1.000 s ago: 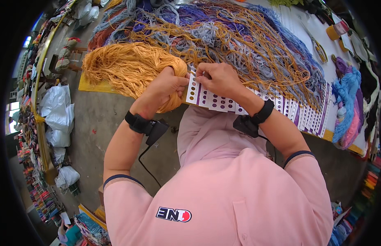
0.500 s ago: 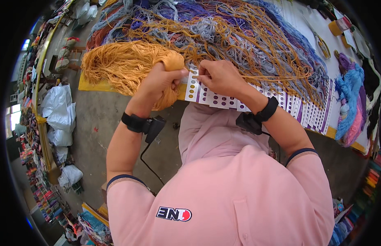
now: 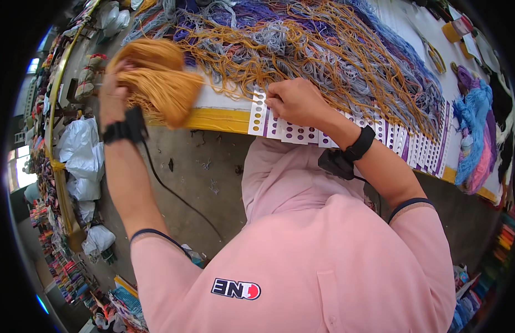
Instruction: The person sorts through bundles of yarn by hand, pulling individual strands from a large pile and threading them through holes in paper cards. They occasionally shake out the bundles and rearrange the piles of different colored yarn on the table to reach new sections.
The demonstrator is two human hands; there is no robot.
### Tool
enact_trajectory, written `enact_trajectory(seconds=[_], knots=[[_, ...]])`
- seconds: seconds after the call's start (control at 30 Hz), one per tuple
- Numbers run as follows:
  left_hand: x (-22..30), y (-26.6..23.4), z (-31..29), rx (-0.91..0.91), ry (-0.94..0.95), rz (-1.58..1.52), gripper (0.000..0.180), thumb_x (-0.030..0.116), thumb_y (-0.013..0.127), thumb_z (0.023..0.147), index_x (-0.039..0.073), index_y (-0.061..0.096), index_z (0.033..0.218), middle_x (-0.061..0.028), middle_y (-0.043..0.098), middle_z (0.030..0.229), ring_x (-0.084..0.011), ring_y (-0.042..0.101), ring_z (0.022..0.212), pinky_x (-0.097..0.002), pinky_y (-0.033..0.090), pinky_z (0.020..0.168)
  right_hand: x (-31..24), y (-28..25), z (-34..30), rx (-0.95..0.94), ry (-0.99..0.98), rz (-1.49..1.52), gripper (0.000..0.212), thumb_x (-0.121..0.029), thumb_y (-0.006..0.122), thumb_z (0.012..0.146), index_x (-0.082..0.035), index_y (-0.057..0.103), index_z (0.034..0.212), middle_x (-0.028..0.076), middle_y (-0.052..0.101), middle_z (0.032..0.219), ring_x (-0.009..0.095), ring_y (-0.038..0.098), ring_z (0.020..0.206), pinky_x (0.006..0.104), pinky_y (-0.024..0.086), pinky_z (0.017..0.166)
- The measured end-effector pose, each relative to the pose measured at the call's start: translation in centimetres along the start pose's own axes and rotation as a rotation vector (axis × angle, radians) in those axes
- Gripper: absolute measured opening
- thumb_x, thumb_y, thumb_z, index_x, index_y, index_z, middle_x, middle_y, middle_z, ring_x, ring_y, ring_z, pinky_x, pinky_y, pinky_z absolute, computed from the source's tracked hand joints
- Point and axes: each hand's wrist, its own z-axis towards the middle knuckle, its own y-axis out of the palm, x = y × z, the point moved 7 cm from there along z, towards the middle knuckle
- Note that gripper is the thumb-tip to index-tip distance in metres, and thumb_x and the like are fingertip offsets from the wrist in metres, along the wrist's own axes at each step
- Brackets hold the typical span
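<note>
A thick skein of golden-orange thread point(image 3: 168, 89) is at the left end of the table, blurred by motion. My left hand point(image 3: 115, 83) is closed round it at its left side, and the strands hang over the table's edge. My right hand point(image 3: 299, 102) rests over a white thread card with punched holes point(image 3: 258, 114) at the table's front edge. Its fingers are curled and pinched together at the card's upper right side; what they hold is hidden. Just beyond that hand lies a big heap of loose grey, purple and golden threads point(image 3: 279, 41).
More punched cards point(image 3: 401, 141) overlap in a row along the front edge to the right. Scissors point(image 3: 435, 58) lie at the far right, near blue, purple and pink skeins point(image 3: 473, 133). White plastic bags point(image 3: 80, 150) stand at the left. Yellow tape point(image 3: 218, 119) covers the table edge.
My left hand has swung away to the left with the golden-orange skein, uncovering white table and yellow edge. My right hand has stayed by the card, its fingers drawn in more.
</note>
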Motion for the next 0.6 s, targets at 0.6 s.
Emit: enact_trajectory(seconds=[0.6], knots=[[-16.3,20.9,-15.0,-0.494,-0.395,-0.372,0.043,0.016,0.051,0.097,-0.007,0.047,0.133,-0.0207,0.053,0.134,-0.0336,0.050,0.127,-0.0405,0.044,0.105,-0.5,0.0,0.5,0.123,0.168,0.668,0.015,-0.015,0.062,0.087,-0.003,0.067,0.094,0.008,0.072,0.077,0.019,0.070,0.071,0.0317,0.055,0.066]])
